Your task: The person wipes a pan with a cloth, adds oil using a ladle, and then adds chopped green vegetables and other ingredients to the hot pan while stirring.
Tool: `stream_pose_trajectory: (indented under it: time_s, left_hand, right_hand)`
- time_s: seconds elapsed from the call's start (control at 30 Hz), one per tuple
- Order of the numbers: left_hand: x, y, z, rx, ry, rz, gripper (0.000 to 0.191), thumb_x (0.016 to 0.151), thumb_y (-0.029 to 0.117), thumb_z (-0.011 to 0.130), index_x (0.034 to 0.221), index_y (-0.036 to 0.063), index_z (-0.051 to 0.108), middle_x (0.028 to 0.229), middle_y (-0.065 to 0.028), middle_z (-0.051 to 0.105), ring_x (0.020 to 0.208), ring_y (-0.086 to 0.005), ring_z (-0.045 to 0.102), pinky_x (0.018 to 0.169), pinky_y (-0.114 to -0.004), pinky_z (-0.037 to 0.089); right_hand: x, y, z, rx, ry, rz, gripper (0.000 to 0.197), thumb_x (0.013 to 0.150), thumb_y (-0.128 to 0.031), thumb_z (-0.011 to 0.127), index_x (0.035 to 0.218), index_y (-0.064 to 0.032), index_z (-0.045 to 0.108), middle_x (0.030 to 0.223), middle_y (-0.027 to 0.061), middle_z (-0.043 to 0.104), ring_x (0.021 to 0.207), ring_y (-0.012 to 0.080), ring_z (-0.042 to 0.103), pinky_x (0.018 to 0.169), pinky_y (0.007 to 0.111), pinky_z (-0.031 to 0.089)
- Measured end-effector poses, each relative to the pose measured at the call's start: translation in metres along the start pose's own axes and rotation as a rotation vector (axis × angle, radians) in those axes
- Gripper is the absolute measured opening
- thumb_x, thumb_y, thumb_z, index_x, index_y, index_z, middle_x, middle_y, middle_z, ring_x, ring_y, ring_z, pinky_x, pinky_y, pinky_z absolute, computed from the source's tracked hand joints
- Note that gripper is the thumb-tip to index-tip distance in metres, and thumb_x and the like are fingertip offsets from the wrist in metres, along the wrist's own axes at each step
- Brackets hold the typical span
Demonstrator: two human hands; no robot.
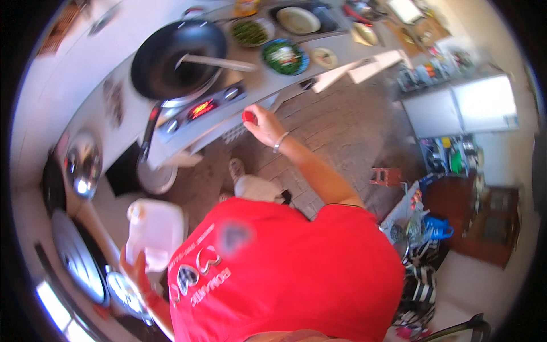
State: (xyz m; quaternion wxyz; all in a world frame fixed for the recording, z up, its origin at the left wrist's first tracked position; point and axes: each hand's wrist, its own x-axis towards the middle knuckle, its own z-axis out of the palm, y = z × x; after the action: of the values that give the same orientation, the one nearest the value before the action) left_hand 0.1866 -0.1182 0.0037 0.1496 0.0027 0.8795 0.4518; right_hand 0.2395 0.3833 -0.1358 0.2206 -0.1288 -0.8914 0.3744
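My left hand (137, 269) grips a translucent white plastic jug (164, 231) at the lower left, beside my red shirt. The jug's mouth (136, 211) shows no cap on it. Between the fingers of my right hand (264, 126) is a small red cap (248, 116), held over the floor near the counter's front edge. Ahead, a large dark wok (149, 64) sits on an induction cooker (201, 112) with a lit red display. A spatula or ladle (222, 63) lies across the wok, its handle over the rim.
Right of the wok are a plate of green vegetables (249, 33) and a blue-rimmed dish of chopped greens (282, 55). A basin (298, 20) stands in the sink. Open drawers or doors (367, 68) jut from the counter. A metal bowl (83, 164) is left; a refrigerator (461, 104) is right.
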Motion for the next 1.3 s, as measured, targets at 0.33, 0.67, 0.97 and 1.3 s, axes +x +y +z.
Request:
stream_pose_trajectory:
  time_s: [0.33,0.67,0.97,1.3]
  left_hand:
    - [0.087,0.054,0.011,-0.045,0.265,0.106,0.043,0.080,0.023,0.073,0.115,0.0013,0.059,0.079,-0.0022,0.060,0.056,-0.0067,0.047,0.045,-0.021,0.033]
    - [0.133,0.125,-0.033,0.119,0.340,0.159,0.036,0.079,0.030,0.074,0.103,0.0056,0.064,0.067,0.0002,0.058,0.049,-0.0057,0.045,0.044,-0.020,0.031]
    - [0.199,0.185,-0.021,0.279,0.045,0.243,0.024,0.078,0.019,0.073,0.091,0.0005,0.066,0.062,0.0017,0.057,0.046,-0.0031,0.045,0.041,-0.019,0.032]
    - [0.279,0.203,-0.006,0.422,-0.246,0.383,0.028,0.076,0.021,0.073,0.085,-0.0035,0.064,0.063,-0.0069,0.059,0.052,-0.0110,0.053,0.050,-0.028,0.042]
  right_hand:
    - [0.096,0.175,0.062,-0.195,0.127,0.370,0.018,0.077,-0.002,0.059,0.095,-0.0038,0.056,0.110,0.0211,0.047,0.096,0.0399,0.057,0.082,0.044,0.049]
    - [0.062,0.181,0.025,-0.063,0.152,0.281,0.012,0.081,-0.002,0.056,0.092,-0.0010,0.061,0.085,0.0174,0.059,0.086,0.0363,0.058,0.076,0.043,0.046]
    - [0.144,-0.015,-0.040,-0.601,0.076,-0.229,0.042,0.081,-0.006,0.059,0.123,-0.0045,0.051,0.120,0.0123,0.055,0.113,0.0297,0.051,0.097,0.041,0.041]
    - [0.165,0.007,0.009,-0.703,-0.307,-0.087,0.032,0.088,-0.008,0.047,0.120,-0.0083,0.048,0.092,0.0152,0.061,0.075,0.0318,0.066,0.064,0.046,0.051]
